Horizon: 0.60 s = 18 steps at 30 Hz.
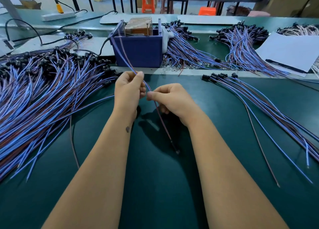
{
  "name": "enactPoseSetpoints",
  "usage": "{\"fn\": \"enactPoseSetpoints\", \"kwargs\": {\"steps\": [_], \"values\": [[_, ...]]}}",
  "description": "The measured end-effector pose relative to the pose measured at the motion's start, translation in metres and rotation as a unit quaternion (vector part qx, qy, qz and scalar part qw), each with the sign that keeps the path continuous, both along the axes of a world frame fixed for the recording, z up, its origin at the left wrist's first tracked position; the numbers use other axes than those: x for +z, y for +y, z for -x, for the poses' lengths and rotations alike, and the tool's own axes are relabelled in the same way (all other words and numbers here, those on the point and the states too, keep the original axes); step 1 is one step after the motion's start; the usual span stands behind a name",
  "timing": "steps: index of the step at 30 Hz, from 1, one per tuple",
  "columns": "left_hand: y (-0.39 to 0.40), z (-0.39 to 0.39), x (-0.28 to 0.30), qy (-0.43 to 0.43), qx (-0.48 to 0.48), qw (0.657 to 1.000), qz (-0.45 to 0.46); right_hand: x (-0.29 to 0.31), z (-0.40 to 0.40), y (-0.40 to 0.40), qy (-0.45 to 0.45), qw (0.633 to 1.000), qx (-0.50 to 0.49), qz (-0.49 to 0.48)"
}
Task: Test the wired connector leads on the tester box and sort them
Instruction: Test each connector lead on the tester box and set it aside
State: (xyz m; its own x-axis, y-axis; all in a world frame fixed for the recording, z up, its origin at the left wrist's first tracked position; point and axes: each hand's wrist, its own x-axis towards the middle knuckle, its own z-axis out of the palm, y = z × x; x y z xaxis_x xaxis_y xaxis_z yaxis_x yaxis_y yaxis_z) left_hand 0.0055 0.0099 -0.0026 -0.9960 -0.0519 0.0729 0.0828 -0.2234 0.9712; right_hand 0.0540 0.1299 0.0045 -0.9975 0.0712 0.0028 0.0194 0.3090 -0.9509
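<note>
Over the middle of the green desk (pixel 155 185), I hold one lead (pixel 156 106) between both hands. My left hand (pixel 128 90) pinches its wires between thumb and fingers, higher and farther from me; my right hand (pixel 170 99) pinches the same wires just beside it, lower and nearer. From my left hand the blue and brown wires run up to the top of the blue tester box (pixel 139 51), which stands straight ahead past a pale strip across the desk. Below my right hand the wires hang down to a dark tip above the desk.

A large heap of leads (pixel 43 90) covers the desk to my left, reaching close to my left forearm. A smaller fan of leads (pixel 259 97) lies to my right, well apart from my right hand. Between them, bare green surface lies under and around my forearms. More bundles (pixel 189 47) lie behind the box.
</note>
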Motion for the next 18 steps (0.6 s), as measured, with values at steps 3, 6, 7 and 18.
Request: {"fn": "enactPoseSetpoints", "kwargs": {"steps": [3, 6, 7, 18], "values": [[-0.005, -0.002, 0.005, 0.006, -0.002, 0.997, -0.078, 0.006, -0.002, 0.007, 0.027, 0.991, -0.031, -0.13], [-0.006, -0.009, 0.007, 0.018, -0.06, 0.997, -0.051, 0.009, -0.002, 0.011, 0.099, 0.944, -0.181, -0.257], [-0.006, -0.011, 0.007, 0.025, -0.089, 0.995, -0.024, 0.01, -0.003, 0.011, 0.129, 0.93, -0.232, -0.256], [0.018, -0.028, -0.003, 0.133, -0.324, 0.896, 0.274, 0.002, 0.002, 0.03, 0.134, 0.951, -0.256, -0.107]]}}
